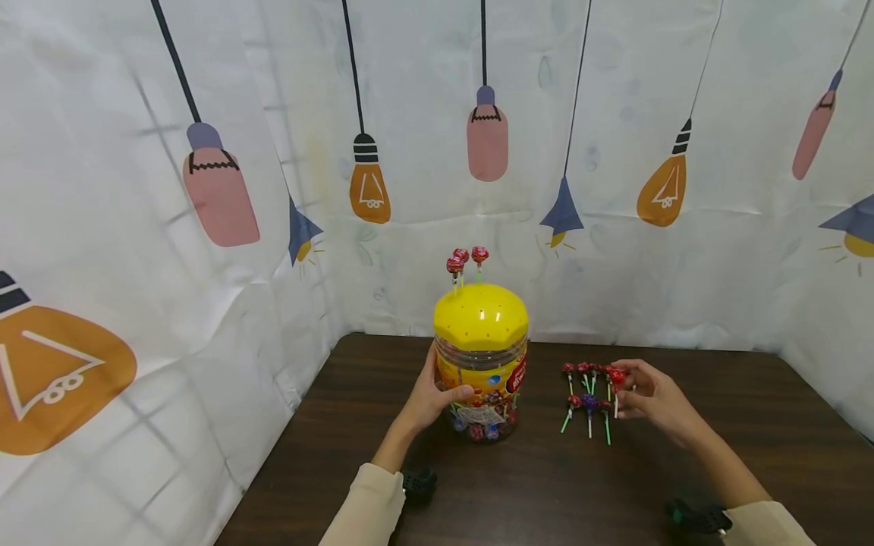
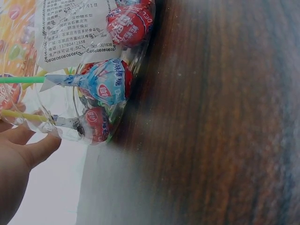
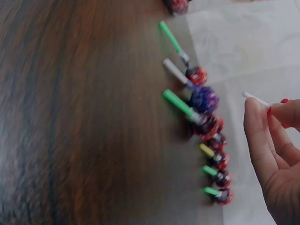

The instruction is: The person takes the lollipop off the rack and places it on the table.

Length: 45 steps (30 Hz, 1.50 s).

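A clear candy jar (image 1: 481, 379) with a yellow domed lid (image 1: 481, 315) stands upright on the table. Around its left side my left hand (image 1: 430, 390) grips it, thumb across the front; in the left wrist view the fingers (image 2: 42, 150) lie against the clear plastic. Three red lollipops (image 1: 480, 255) stand stick-down in the lid. To the jar's right, my right hand (image 1: 652, 394) pinches a red lollipop (image 1: 617, 378) by its white stick (image 3: 255, 99). Beside that hand, several lollipops lie in two rows, including a purple one (image 1: 589, 403).
The dark wooden table (image 1: 546, 493) reaches back to a white curtain (image 1: 423, 273) printed with hanging lamps. Wrapped lollipops (image 2: 105, 82) fill the lower part of the jar. A dark band (image 1: 696, 518) is on the right wrist, another (image 1: 419, 484) on the left.
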Available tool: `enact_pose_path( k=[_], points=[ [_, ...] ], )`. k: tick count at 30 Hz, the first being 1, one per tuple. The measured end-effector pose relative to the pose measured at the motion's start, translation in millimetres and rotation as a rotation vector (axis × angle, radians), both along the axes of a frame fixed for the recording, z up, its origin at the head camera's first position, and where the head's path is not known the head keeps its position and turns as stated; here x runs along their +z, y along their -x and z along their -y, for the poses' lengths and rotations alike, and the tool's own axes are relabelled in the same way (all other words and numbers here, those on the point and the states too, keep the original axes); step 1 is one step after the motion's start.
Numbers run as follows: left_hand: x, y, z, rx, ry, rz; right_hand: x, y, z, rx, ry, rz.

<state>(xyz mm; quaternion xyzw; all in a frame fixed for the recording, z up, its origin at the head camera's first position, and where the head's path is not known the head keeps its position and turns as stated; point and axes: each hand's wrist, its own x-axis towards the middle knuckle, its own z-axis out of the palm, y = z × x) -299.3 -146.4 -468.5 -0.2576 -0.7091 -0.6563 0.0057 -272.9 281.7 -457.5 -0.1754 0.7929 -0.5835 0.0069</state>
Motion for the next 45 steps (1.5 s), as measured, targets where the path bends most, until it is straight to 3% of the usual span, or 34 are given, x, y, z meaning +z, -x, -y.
enact_pose_path(
  k=[7,21,39,45],
  points=[
    [1.1,-0.5,-0.2,0.005,0.000,-0.002,-10.2,5.8,-8,0.010,-0.057,0.104],
    [-1.9,1.4,1.0,0.015,0.015,-0.006,-23.7,13.8,-17,0.105,-0.140,0.168],
    [-3.0,3.5,0.0,0.010,0.010,-0.020,-25.6,15.5,-21,0.080,-0.309,0.125],
    [-2.1,2.9,-0.1,0.002,0.010,-0.030,-25.7,15.6,-22,0.109,-0.324,0.129]
  ],
)
